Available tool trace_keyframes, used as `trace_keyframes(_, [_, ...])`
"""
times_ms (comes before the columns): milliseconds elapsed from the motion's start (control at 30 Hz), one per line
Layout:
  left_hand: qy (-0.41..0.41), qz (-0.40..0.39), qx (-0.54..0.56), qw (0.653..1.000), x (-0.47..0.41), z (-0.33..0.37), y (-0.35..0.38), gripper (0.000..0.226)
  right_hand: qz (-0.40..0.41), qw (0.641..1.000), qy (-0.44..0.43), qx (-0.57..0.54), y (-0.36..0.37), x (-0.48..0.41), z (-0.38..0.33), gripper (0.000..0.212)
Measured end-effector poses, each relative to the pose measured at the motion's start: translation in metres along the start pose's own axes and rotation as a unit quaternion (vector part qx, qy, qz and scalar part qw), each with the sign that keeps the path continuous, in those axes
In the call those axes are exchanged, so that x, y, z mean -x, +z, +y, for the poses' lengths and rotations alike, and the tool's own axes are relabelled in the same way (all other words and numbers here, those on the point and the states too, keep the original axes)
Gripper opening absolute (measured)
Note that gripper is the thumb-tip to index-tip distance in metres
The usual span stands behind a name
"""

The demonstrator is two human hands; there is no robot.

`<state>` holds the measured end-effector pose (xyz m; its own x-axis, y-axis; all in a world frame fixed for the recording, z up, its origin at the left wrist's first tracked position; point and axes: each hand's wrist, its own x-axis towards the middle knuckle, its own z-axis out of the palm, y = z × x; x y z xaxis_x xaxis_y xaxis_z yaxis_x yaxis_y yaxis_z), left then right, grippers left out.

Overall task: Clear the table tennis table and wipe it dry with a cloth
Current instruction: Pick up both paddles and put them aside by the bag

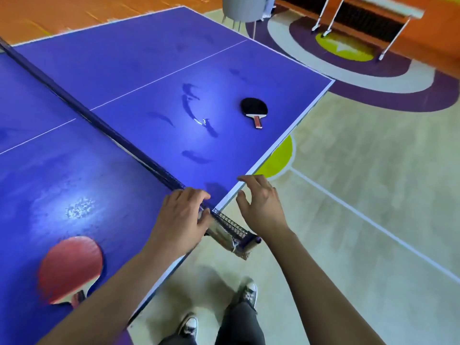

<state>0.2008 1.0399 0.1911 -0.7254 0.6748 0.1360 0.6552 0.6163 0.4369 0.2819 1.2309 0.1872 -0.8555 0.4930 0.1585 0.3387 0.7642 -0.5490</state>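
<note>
**A:** Head view: where were the hands?

**B:** My left hand point(179, 217) was curled round the net post point(224, 232) at the edge of the table point(124, 70). My right hand point(261, 207) hovered spread just beside it, holding nothing.

**A:** And the net point(99, 120)?

**B:** Soft mesh, I judged, so the stiff post was the hold. The black paddle point(254, 108) and red paddle point(71, 267) lay either side, light; take the handles. The wet streaks point(189, 105) looked slick.

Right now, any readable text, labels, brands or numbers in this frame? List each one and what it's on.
No readable text anywhere in the frame.
black paddle: no print shows.
red paddle: blurred, no label legible.
net post: worn surface, nothing legible.
table: white lines only.
floor: painted lines and shapes, no letters.
</note>
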Motion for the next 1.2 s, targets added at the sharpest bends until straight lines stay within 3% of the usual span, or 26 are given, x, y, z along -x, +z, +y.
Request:
trace_keyframes(167, [-0.019, 0.007, -0.034, 0.999, -0.094, 0.017, 0.039, 0.049, -0.021, 1.000, -0.010, 0.007, 0.002, -0.117, 0.084, 0.040])
trace_keyframes(400, [-0.131, -0.013, -0.063, 0.989, -0.214, 0.046, 0.109, 0.047, -0.119, 0.992, -0.035, 0.015, 0.026, -0.298, 0.194, 0.035])
trace_keyframes(633, [-0.186, -0.027, -0.094, 0.978, -0.282, 0.063, 0.149, 0.036, -0.179, 0.975, -0.043, 0.126, 0.077, -0.433, 0.272, 0.038])
trace_keyframes(833, [-0.208, -0.035, -0.116, 0.971, -0.304, 0.058, 0.168, 0.037, -0.214, 0.960, 0.020, 0.181, 0.128, -0.497, 0.295, 0.038])
trace_keyframes(967, [-0.234, -0.061, -0.126, 0.962, -0.301, 0.052, 0.170, 0.038, -0.204, 0.952, 0.095, 0.207, 0.150, -0.516, 0.299, 0.064])
trace_keyframes(1200, [-0.268, -0.054, -0.119, 0.955, -0.294, 0.041, 0.163, 0.036, -0.143, 0.962, 0.189, 0.133, 0.158, -0.513, 0.304, 0.037])
